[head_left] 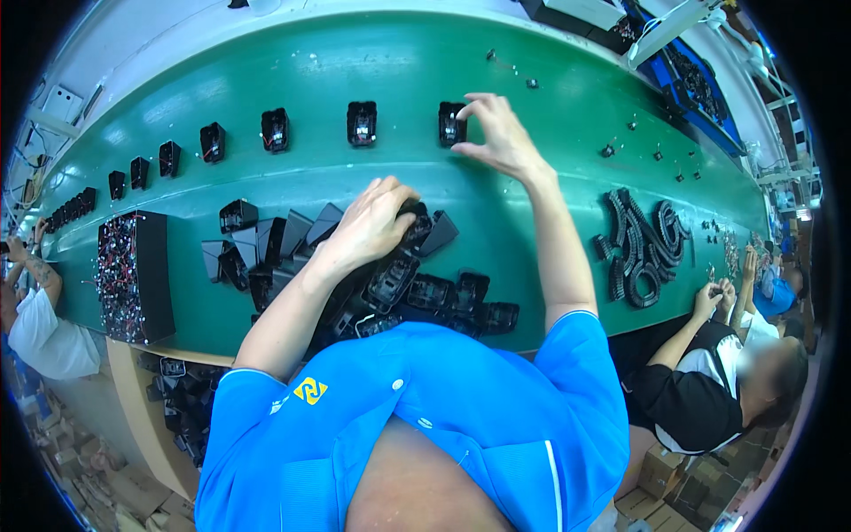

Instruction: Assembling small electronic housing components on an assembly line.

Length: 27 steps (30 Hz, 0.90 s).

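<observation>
My right hand (pixel 498 133) reaches out over the green conveyor belt (pixel 550 115) and pinches a small black plastic housing (pixel 449 124) that sits on the belt. It is the rightmost of a spaced row of like housings (pixel 362 122). My left hand (pixel 374 222) is closed over a black part (pixel 415 220) on top of a pile of black housings (pixel 284 244) near the belt's front edge. More of these open black housings (pixel 452 297) lie just in front of my blue shirt.
A black box of small wired parts (pixel 131 277) stands at the left front of the belt. Rows of stacked black parts (pixel 640 244) lie to the right. One person (pixel 40 324) works at the left, another person (pixel 709 372) sits at the right. A bin of black parts (pixel 182 395) sits below the belt.
</observation>
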Tool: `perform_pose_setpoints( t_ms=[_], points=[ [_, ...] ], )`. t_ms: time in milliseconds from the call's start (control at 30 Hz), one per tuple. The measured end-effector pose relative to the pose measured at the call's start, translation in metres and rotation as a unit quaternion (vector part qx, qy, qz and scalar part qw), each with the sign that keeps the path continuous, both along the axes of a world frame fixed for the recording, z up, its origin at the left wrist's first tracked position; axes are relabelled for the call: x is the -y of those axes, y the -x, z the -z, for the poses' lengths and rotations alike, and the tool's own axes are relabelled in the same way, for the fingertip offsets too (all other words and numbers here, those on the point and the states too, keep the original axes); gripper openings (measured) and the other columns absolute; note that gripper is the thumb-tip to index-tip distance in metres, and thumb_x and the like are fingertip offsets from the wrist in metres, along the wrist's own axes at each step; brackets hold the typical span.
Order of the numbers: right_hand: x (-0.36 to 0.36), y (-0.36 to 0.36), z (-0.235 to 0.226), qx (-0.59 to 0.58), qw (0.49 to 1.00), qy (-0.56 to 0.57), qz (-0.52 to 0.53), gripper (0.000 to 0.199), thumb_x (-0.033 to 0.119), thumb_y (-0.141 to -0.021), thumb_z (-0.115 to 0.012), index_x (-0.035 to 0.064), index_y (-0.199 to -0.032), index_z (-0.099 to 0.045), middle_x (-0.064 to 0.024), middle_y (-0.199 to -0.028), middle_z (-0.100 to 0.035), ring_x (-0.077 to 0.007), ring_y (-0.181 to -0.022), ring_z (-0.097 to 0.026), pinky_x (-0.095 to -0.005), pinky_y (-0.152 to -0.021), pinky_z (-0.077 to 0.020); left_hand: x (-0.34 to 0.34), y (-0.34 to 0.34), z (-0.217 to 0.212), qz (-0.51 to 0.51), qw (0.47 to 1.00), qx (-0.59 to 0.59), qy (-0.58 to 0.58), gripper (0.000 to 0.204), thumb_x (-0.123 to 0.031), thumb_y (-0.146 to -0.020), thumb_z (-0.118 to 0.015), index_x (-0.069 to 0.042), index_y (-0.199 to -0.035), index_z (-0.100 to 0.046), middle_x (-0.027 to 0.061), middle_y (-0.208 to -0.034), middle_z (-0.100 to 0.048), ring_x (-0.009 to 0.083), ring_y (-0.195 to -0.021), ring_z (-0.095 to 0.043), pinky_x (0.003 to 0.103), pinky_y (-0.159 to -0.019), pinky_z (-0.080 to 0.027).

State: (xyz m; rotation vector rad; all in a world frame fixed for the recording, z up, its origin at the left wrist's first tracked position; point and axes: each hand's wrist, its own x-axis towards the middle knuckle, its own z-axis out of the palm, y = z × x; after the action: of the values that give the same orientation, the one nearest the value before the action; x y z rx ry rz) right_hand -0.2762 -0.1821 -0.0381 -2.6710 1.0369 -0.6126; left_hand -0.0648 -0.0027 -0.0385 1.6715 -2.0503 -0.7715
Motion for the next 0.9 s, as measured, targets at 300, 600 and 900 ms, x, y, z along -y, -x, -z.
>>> perform_pose_setpoints(
  t_ms=[300,600,900],
  points=[
    [-0.21,0.097,0.003,0.169,0.985,-0.042,0.005,0.043,0.042,-0.08,-0.077,0.0171,-0.114,-0.069,-0.0086,-0.138,-0.054,-0.0308,-0.128,-0.044,-0.0465,-0.109,-0.0349,0.005,-0.017,-0.031,-0.127,0.972,-0.089,0.176,0.02,-0.002,-0.093,-0.054,-0.002,-0.111,-0.06,0.0152,-0.099,-0.069,0.0298,-0.079,-0.067,0.04,-0.07,-0.053],
    [-0.291,0.076,0.041,0.072,0.988,-0.054,0.128,0.061,0.05,-0.071,-0.082,0.0318,-0.127,-0.067,-0.0107,-0.154,-0.035,-0.0345,-0.145,-0.022,-0.0523,-0.117,-0.0179,-0.158,-0.079,-0.007,-0.264,0.864,-0.165,0.396,0.034,-0.016,-0.093,-0.05,-0.006,-0.126,-0.05,0.0134,-0.102,-0.07,0.0227,-0.103,-0.065,0.045,-0.106,-0.042],
    [-0.242,0.049,0.039,0.008,0.998,-0.016,0.059,0.066,0.052,-0.07,-0.08,0.0308,-0.131,-0.065,-0.0132,-0.157,-0.031,-0.0371,-0.145,-0.021,-0.056,-0.118,-0.0097,-0.176,-0.007,0.046,-0.413,0.804,-0.23,0.362,0.029,-0.013,-0.088,-0.037,-0.007,-0.114,-0.048,0.0078,-0.089,-0.073,0.0211,-0.099,-0.065,0.044,-0.115,-0.027]
  ],
)
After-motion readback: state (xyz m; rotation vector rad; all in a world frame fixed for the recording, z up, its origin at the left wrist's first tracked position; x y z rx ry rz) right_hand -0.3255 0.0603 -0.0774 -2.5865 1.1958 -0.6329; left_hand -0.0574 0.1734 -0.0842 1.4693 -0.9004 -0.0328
